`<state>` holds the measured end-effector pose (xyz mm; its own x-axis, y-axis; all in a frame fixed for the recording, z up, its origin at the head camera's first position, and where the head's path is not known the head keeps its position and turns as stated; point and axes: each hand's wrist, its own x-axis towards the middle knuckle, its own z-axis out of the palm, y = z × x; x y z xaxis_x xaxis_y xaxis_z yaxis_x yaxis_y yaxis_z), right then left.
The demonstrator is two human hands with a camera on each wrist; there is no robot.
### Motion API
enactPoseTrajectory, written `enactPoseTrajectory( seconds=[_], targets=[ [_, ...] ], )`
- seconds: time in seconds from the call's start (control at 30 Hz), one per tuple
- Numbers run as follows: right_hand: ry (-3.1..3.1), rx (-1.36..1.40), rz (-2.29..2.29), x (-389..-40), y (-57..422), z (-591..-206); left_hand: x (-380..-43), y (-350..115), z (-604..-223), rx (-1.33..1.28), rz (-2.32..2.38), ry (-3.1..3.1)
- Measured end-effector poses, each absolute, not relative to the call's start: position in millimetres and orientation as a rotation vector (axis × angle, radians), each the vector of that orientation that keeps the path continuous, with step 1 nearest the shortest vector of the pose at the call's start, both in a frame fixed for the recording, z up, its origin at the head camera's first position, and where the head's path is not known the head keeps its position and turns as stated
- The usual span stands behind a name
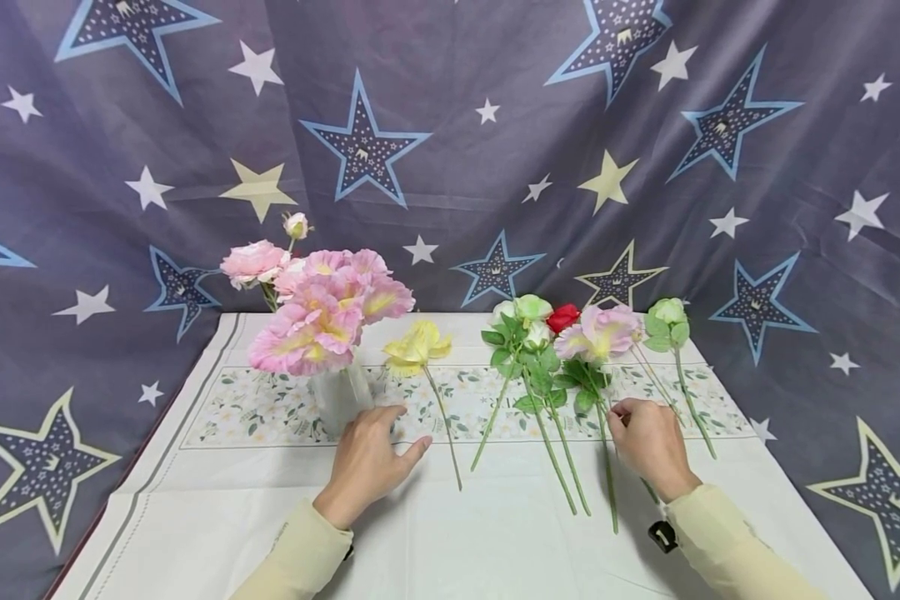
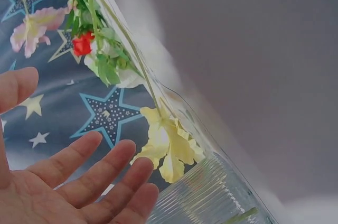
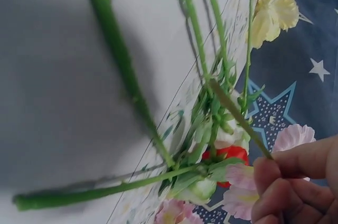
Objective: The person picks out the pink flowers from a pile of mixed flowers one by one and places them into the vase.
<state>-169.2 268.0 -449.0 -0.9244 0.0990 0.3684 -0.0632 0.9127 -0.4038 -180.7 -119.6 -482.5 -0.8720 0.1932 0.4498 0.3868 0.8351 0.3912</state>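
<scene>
Right hand: its thumb and forefinger pinch a thin stem [image 3: 240, 118], and the right hand [image 1: 648, 442] hangs just right of the rose stems.
Held flower: the lilac-pink flower [image 1: 598, 335] lies beyond the right hand and a little to its left, its bloom pointing away from the person, toward the backdrop [image 1: 450, 100].
Long axis: the held stem runs from the bloom back to the right fingers, near to far, leaning slightly left at the far end.
Left hand: the left hand [image 1: 371, 454] is spread, palm bare, thumb wide of the fingers and pointing toward the right hand.
Vase: the clear ribbed vase [image 1: 337, 400] stands upright just beyond the left hand, holding pink flowers [image 1: 318, 312]; whether the left fingers touch it, I cannot tell.
Yellow flower: the yellow flower [image 1: 417, 348] lies between the hands, nearer the left, bloom away from the person, stem slanting back toward them.
Roses: pale green roses [image 1: 531, 308] and a red rose [image 1: 562, 317] lie beyond and left of the right hand, stems toward the person.
Single rose: one pale green rose [image 1: 669, 312] lies beyond the right hand and to its right, its stem slanting nearer and rightward.
</scene>
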Motion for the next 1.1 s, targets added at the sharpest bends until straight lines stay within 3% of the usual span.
enactPoseTrajectory(
  seconds=[1.1],
  targets=[
    [-2.607, 0.135, 0.788, -160.1, 204.0, -451.0, -178.3, -114.4, -483.0, -0.45, -0.69, -2.613]
  ],
)
